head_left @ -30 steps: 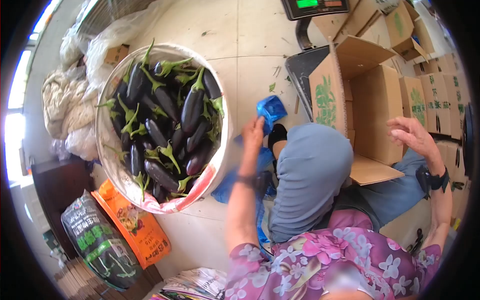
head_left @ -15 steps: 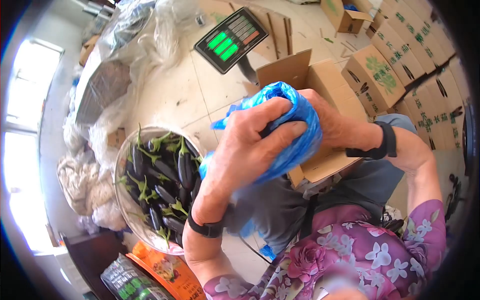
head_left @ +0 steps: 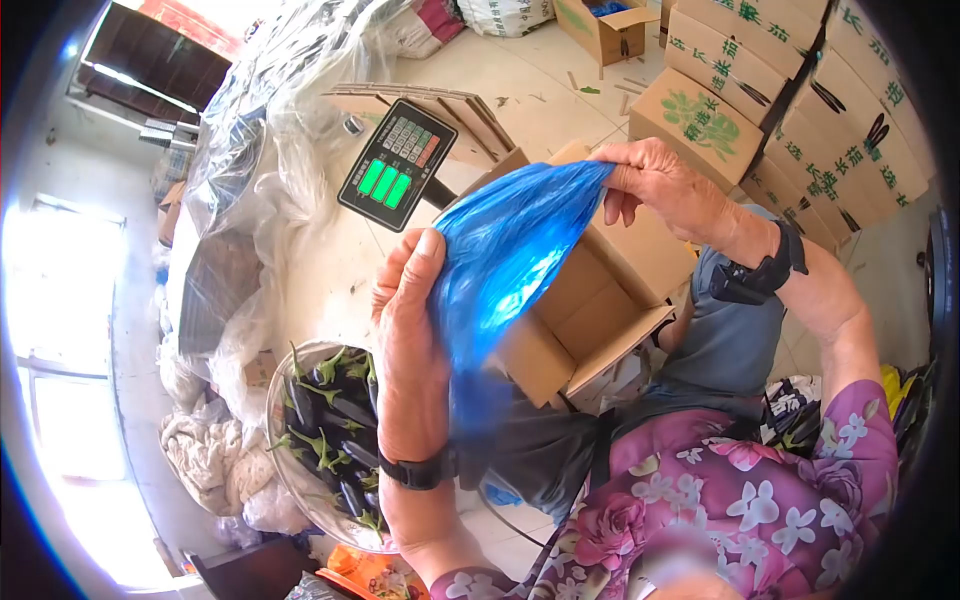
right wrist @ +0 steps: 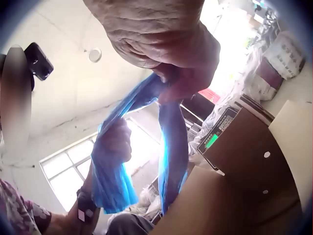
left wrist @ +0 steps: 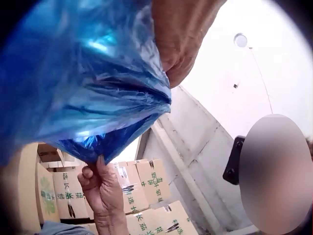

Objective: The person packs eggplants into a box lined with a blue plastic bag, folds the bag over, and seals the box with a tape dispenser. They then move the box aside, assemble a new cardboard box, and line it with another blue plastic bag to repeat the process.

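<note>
A thin blue plastic bag (head_left: pixel 515 250) is stretched between both hands, in front of the body and over an open cardboard box (head_left: pixel 570 345). My left hand (head_left: pixel 405 310) pinches one side of its mouth, thumb upward. At the far upper corner, my right hand (head_left: pixel 665 190) pinches the rim between thumb and fingers. In the left wrist view the bag (left wrist: pixel 98 73) gapes between the two hands. The right wrist view shows two blue strips of the bag (right wrist: pixel 171 147) hanging from the right hand (right wrist: pixel 166 39).
A lined bucket of eggplants (head_left: pixel 340 420) stands at the lower left. Behind the box is a scale display (head_left: pixel 398 165) with lit green digits. Printed cartons (head_left: pixel 700 120) are stacked at the right, and clear plastic sheeting (head_left: pixel 270 180) covers goods at the left.
The left hand has brought the blue bag up from beside the bucket. Both hands, bunched together half a second ago, have drawn apart and spread it. The head view has shifted.
</note>
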The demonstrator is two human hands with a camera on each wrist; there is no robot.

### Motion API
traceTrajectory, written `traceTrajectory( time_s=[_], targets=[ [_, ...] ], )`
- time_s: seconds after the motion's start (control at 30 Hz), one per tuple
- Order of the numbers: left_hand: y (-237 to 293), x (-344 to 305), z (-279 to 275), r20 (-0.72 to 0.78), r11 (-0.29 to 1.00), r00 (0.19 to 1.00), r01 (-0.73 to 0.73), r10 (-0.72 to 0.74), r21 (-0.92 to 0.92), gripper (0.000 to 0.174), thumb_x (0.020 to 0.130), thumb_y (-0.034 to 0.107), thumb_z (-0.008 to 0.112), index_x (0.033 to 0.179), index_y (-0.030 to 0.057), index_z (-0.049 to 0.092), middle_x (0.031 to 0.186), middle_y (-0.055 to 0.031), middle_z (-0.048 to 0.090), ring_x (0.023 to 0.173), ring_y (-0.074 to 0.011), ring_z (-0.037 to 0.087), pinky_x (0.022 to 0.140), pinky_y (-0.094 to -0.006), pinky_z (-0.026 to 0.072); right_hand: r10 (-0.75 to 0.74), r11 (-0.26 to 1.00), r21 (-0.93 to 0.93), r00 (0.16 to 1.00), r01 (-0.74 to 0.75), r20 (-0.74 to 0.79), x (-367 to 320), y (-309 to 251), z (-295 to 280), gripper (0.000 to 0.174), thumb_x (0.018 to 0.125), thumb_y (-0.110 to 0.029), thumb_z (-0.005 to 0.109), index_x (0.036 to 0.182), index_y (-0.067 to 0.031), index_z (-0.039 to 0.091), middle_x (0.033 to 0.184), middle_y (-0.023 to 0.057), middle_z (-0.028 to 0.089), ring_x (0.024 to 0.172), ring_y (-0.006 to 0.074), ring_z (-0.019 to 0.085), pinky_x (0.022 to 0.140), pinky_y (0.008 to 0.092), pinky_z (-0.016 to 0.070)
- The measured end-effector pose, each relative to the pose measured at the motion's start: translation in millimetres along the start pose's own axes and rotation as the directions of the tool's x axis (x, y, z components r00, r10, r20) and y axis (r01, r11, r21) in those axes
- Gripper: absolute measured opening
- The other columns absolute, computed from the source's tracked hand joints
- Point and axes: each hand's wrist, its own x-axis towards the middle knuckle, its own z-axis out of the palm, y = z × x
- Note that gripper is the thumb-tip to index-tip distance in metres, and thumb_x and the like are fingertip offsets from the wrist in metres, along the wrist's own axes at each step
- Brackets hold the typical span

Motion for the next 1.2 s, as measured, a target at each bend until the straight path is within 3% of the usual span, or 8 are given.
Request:
traceTrajectory(
  time_s=[0.2, 0.37, 0.43, 0.5, 0.83, 1.1, 1.17, 1.2],
  targets=[
    [15, 2, 10, 0.089, 0.947, 0.990, 0.129, -0.108, -0.295, 0.037, 0.103, 0.026, 0.052, 0.130, 0.0015, 0.056, 0.113, -0.0147, 0.068, 0.098, -0.0206, 0.068, 0.088, -0.0355, 0.0561, 0.116, 0.993, -0.023, 0.970, -0.114, 0.212, -11, 23, -31, 0.029, 0.100, -0.028, 0.060, 0.104, -0.0012, 0.071, 0.081, 0.0023, 0.069, 0.069, 0.0069, 0.066, 0.058, 0.0199, 0.0522],
    [-6, 30, -28, 0.468, 0.851, 0.851, 0.049, 0.238, -0.522, 0.051, 0.100, 0.021, 0.055, 0.147, 0.0043, 0.041, 0.129, -0.0163, 0.062, 0.105, -0.0221, 0.067, 0.074, -0.0281, 0.0604, 0.191, 0.936, 0.248, 0.953, -0.249, 0.236, -17, 27, -32, 0.024, 0.100, -0.025, 0.060, 0.105, -0.0038, 0.069, 0.083, 0.0029, 0.071, 0.069, 0.0076, 0.067, 0.059, 0.0185, 0.0522],
    [-9, 17, -16, 0.409, 0.894, 0.873, -0.067, 0.267, -0.443, 0.052, 0.099, 0.018, 0.057, 0.147, 0.0048, 0.041, 0.130, -0.0147, 0.062, 0.106, -0.0218, 0.067, 0.079, -0.0294, 0.0603, 0.188, 0.898, 0.352, 0.954, -0.263, 0.233, -19, 25, -32, 0.024, 0.100, -0.024, 0.059, 0.106, -0.0034, 0.068, 0.082, 0.0033, 0.070, 0.069, 0.0083, 0.068, 0.058, 0.0186, 0.0521],
    [0, 2, -9, 0.019, 0.881, 0.978, -0.178, 0.207, -0.438, 0.047, 0.101, 0.021, 0.054, 0.145, 0.0059, 0.045, 0.126, -0.0149, 0.064, 0.110, -0.0252, 0.066, 0.093, -0.0378, 0.0567, 0.162, 0.862, 0.460, 0.976, -0.213, 0.147, -22, 19, -32, 0.022, 0.101, -0.021, 0.056, 0.107, -0.0027, 0.066, 0.078, 0.0024, 0.068, 0.064, 0.0079, 0.065, 0.057, 0.0192, 0.0502],
    [36, -43, -140, -0.109, 0.829, 0.987, -0.160, 0.120, -0.536, 0.021, 0.100, 0.021, 0.058, 0.108, 0.0062, 0.070, 0.105, -0.0142, 0.073, 0.103, -0.0283, 0.068, 0.098, -0.0483, 0.0500, 0.208, 0.736, 0.669, 0.975, -0.107, -0.073, -25, 43, -59, 0.013, 0.099, -0.016, 0.055, 0.098, -0.0056, 0.062, 0.087, 0.0025, 0.067, 0.065, 0.0096, 0.061, 0.056, 0.0212, 0.0478],
    [-58, -160, -305, -0.631, 0.981, 0.771, -0.175, 0.085, -0.082, 0.018, 0.097, 0.024, 0.062, 0.104, 0.0076, 0.063, 0.091, -0.0065, 0.066, 0.089, -0.0202, 0.064, 0.086, -0.0376, 0.0518, 0.262, 0.688, 0.720, 0.892, 0.095, -0.368, -4, 66, -114, 0.013, 0.099, -0.013, 0.053, 0.097, -0.0017, 0.060, 0.091, 0.0097, 0.069, 0.079, 0.0181, 0.070, 0.058, 0.0251, 0.0562],
    [-82, -212, -288, -0.462, 0.981, 0.883, 0.009, 0.084, 0.196, 0.016, 0.094, 0.024, 0.065, 0.096, 0.0078, 0.064, 0.085, -0.0024, 0.061, 0.080, -0.0177, 0.061, 0.079, -0.0343, 0.0522, 0.256, 0.728, 0.681, 0.893, 0.073, -0.369, -2, 69, -125, 0.014, 0.100, -0.014, 0.052, 0.098, -0.0030, 0.060, 0.093, 0.0093, 0.069, 0.081, 0.0180, 0.070, 0.058, 0.0252, 0.0562],
    [-88, -230, -271, -0.474, 0.841, 0.870, 0.353, -0.135, 0.409, 0.016, 0.092, 0.023, 0.066, 0.092, 0.0070, 0.065, 0.084, -0.0021, 0.062, 0.079, -0.0180, 0.062, 0.076, -0.0350, 0.0522, 0.260, 0.730, 0.680, 0.893, 0.067, -0.367, -3, 65, -123, 0.014, 0.100, -0.014, 0.052, 0.098, -0.0030, 0.060, 0.093, 0.0093, 0.069, 0.081, 0.0180, 0.070, 0.058, 0.0252, 0.0562]
  ],
)
